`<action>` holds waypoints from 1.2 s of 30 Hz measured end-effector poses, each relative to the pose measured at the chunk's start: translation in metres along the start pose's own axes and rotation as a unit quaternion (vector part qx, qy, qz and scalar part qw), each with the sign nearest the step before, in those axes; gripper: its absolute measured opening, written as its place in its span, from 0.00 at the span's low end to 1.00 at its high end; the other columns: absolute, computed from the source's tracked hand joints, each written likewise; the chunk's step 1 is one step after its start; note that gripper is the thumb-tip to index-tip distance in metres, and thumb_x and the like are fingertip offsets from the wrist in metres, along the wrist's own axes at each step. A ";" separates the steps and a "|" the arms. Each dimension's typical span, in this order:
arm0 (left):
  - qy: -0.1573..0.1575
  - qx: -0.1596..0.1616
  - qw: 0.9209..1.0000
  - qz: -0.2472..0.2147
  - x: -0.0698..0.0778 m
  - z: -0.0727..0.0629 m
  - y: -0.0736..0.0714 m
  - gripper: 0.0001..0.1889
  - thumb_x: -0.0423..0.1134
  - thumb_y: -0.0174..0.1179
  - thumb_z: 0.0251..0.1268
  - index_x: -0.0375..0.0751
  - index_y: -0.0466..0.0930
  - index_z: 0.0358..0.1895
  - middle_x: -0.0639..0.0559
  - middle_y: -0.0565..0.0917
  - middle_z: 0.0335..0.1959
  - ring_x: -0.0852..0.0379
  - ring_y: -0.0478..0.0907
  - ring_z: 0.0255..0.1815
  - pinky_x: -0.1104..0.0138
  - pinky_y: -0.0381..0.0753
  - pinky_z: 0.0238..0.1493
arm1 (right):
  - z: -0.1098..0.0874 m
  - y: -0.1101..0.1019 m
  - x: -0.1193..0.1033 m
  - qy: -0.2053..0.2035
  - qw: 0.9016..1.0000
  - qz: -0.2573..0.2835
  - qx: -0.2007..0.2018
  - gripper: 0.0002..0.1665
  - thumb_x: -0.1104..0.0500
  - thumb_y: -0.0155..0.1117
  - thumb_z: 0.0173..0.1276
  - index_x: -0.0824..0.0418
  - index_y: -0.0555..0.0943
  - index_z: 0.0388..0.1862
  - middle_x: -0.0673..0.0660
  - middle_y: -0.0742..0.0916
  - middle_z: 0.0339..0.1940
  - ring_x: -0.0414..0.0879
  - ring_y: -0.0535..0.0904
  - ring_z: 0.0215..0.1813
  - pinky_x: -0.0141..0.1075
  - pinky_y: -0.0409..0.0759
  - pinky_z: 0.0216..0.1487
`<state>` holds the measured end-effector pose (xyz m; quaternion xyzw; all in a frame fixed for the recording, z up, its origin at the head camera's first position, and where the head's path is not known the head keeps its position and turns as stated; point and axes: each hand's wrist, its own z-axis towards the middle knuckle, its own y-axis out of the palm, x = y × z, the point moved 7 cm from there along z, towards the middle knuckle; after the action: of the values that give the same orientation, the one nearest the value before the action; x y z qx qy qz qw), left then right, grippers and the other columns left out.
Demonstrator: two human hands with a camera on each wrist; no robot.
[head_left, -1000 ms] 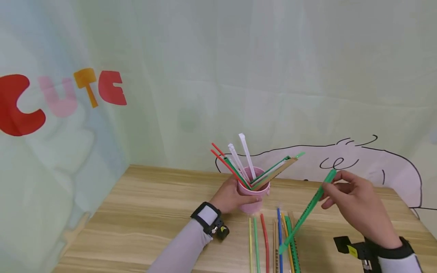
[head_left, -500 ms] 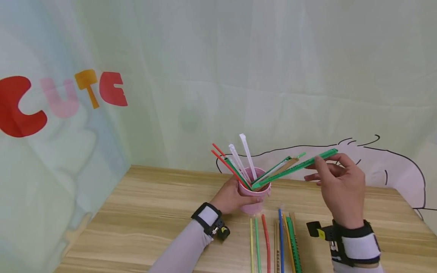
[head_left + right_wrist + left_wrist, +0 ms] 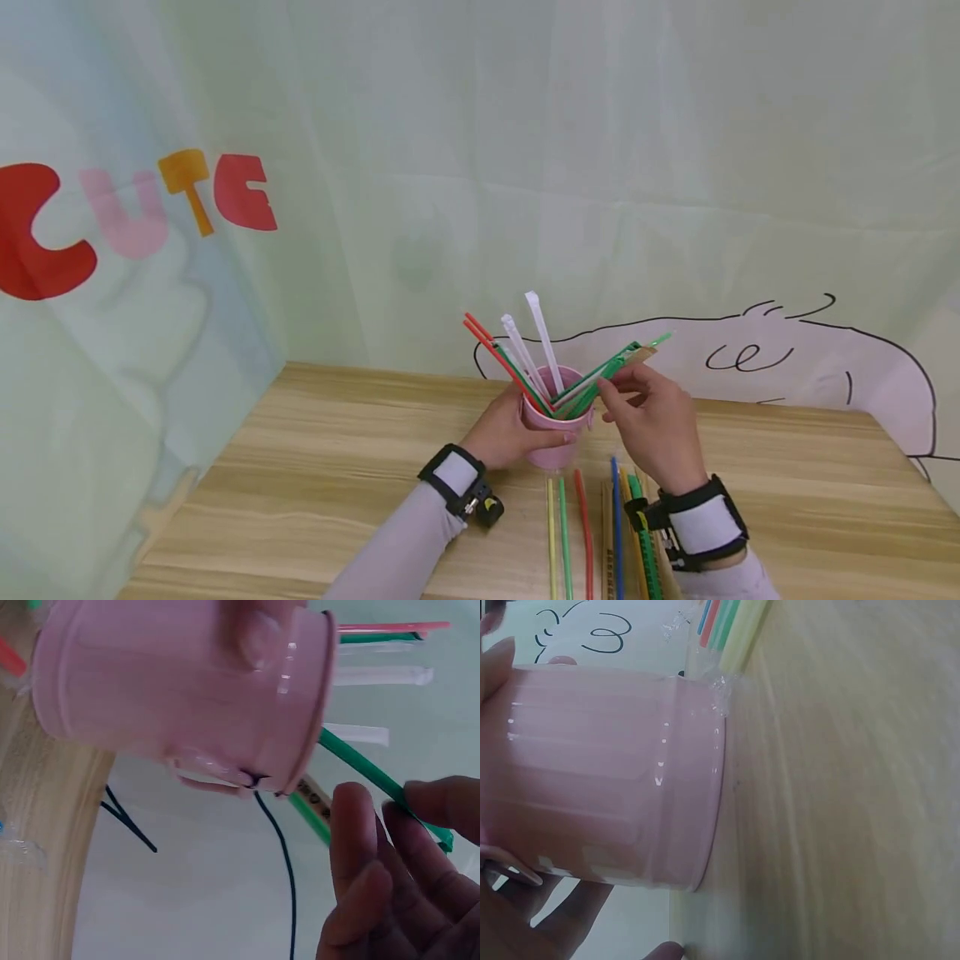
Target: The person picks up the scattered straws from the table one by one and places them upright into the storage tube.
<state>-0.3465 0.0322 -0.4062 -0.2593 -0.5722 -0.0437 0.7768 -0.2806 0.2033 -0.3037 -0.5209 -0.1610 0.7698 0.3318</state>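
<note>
Left hand: I see it gripping pink bucket near tabletop's far edge.
Right hand: pinching green straw, lower end inside bucket.

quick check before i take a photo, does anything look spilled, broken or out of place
Nothing looks spilled or broken. The bucket is upright in the left hand, and its straws just lean apart. One small oddity: the red straw on the table bends slightly.
</note>
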 end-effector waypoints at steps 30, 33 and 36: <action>0.015 -0.002 0.999 0.048 0.001 -0.001 -0.006 0.43 0.43 0.79 0.56 0.52 0.66 0.75 0.52 0.79 0.68 0.56 0.77 0.68 0.57 0.75 0.71 | 0.004 0.084 0.033 -0.093 0.958 0.182 -0.202 0.46 0.54 0.84 0.57 0.59 0.72 0.72 0.55 0.85 0.63 0.52 0.80 0.68 0.47 0.75 0.72; 0.022 0.000 0.998 0.057 0.001 0.000 -0.006 0.43 0.45 0.79 0.55 0.54 0.66 0.74 0.54 0.80 0.67 0.58 0.78 0.67 0.59 0.75 0.71 | 0.004 0.088 0.036 -0.069 0.960 0.197 -0.187 0.46 0.53 0.84 0.57 0.58 0.71 0.71 0.52 0.86 0.61 0.48 0.82 0.64 0.38 0.78 0.67; 0.028 -0.003 0.998 0.060 0.001 0.002 -0.005 0.44 0.44 0.80 0.54 0.56 0.67 0.74 0.56 0.80 0.66 0.60 0.78 0.67 0.61 0.74 0.71 | 0.003 0.090 0.039 -0.045 0.961 0.203 -0.181 0.46 0.53 0.84 0.57 0.56 0.71 0.72 0.51 0.86 0.61 0.47 0.82 0.64 0.38 0.78 0.67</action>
<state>-0.3498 0.0295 -0.4030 -0.2942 -0.5336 -0.0056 0.7929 -0.3234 0.1645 -0.3833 -0.5586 -0.2031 0.8019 0.0615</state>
